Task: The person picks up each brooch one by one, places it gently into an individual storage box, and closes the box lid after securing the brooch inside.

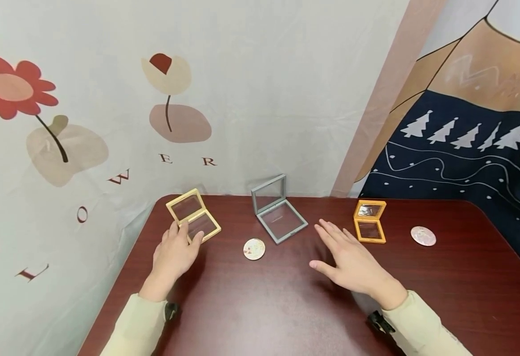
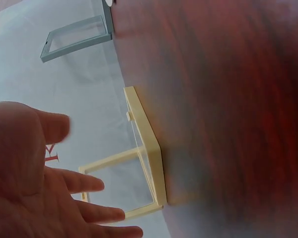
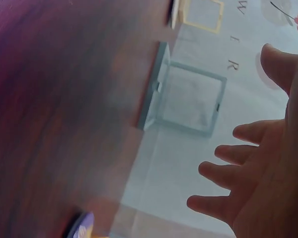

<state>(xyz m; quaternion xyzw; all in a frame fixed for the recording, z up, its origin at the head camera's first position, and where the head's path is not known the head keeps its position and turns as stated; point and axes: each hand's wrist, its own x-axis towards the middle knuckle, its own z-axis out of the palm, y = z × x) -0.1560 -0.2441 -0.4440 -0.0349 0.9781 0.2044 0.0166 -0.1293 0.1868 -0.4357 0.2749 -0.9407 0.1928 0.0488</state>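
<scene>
Three hinged display frames with clear windows stand opened on the table: a cream-yellow frame at the left, a larger grey frame in the middle and a small orange frame at the right. My left hand reaches over the near side of the cream frame, fingers spread and relaxed. In the left wrist view the cream frame shows beyond the fingertips, nothing held. Between the grey and orange frames my right hand hovers with straight, spread fingers, holding nothing.
One round patterned disc lies before the grey frame, another pinkish disc right of the orange frame. Behind the dark red table hangs a printed cloth; a navy cloth with white trees hangs at the right.
</scene>
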